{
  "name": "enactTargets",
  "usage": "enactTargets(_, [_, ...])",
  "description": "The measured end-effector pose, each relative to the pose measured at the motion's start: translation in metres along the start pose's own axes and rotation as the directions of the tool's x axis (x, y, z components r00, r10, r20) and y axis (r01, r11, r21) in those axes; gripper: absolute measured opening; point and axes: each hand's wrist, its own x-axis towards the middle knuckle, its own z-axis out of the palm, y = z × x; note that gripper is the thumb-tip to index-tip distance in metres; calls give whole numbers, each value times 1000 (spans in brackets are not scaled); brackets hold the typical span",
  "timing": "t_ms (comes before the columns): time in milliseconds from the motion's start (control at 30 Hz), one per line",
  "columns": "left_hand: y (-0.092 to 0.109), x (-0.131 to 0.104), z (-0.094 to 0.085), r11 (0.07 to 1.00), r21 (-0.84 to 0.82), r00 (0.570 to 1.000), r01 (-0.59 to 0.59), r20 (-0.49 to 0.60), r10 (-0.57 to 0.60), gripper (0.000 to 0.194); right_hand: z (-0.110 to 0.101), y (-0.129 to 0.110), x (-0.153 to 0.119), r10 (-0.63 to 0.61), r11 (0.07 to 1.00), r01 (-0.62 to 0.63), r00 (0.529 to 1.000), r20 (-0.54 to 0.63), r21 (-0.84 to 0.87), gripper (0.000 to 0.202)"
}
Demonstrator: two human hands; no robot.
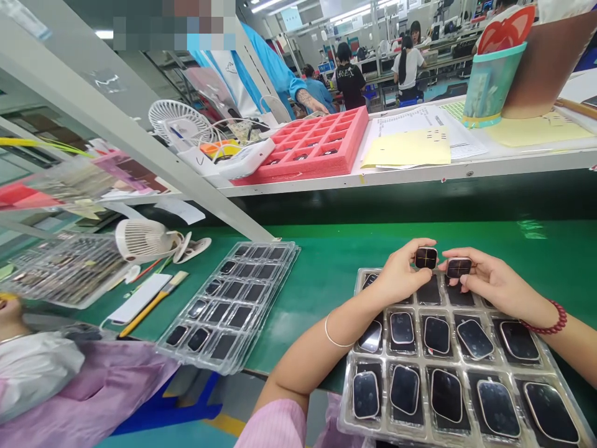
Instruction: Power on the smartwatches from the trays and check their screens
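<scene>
Between thumb and fingers, my left hand [405, 274] pinches a smartwatch face [426, 257], a rounded dark square with crossed lines on its screen. A second watch face [459, 267] with similar lines is gripped in my right hand [499, 287]. The two pieces are held side by side, slightly apart, over the back rows of a clear plastic tray [347, 398]. Dark watch faces with pale rims, such as one at the front [446, 395], lie in the tray's compartments. Some back compartments are partly hidden by my hands.
A second stack of clear trays [219, 311] lies to the left. Beyond it are a brush [153, 305], a white fan [144, 239] and a co-worker's sleeve [37, 373]. The shelf [410, 168] ahead carries a red foam tray [321, 140], papers and a green cup [494, 84].
</scene>
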Motion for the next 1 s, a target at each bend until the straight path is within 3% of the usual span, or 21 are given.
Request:
enactTargets(133, [0,0,1,997,-73,999,35,17,-34,37,-1,0,1,-11,1000,11,1000,-8,-3,32])
enactTargets(300, [3,-1,1,1000,15,1000,-4,-3,4,44,0,3,1,-17,999,18,1000,-21,43,39])
enactTargets(467, [2,0,0,990,-128,998,58,44,-53,33,-2,-1,2,-15,999,15,1000,6,48,32])
enactTargets(733, [-5,3,0,989,-148,999,-17,48,25,54,-3,-4,5,16,996,-10,998,-69,88,42])
enactTargets(867, [-5,3,1,995,-94,998,-35,45,39,53,-1,-1,3,-40,998,42,998,-54,46,38])
enactTargets(1000, [-5,1,1,999,24,999,-30,17,30,40,0,3,-1,-29,998,26,998,-60,-56,38])
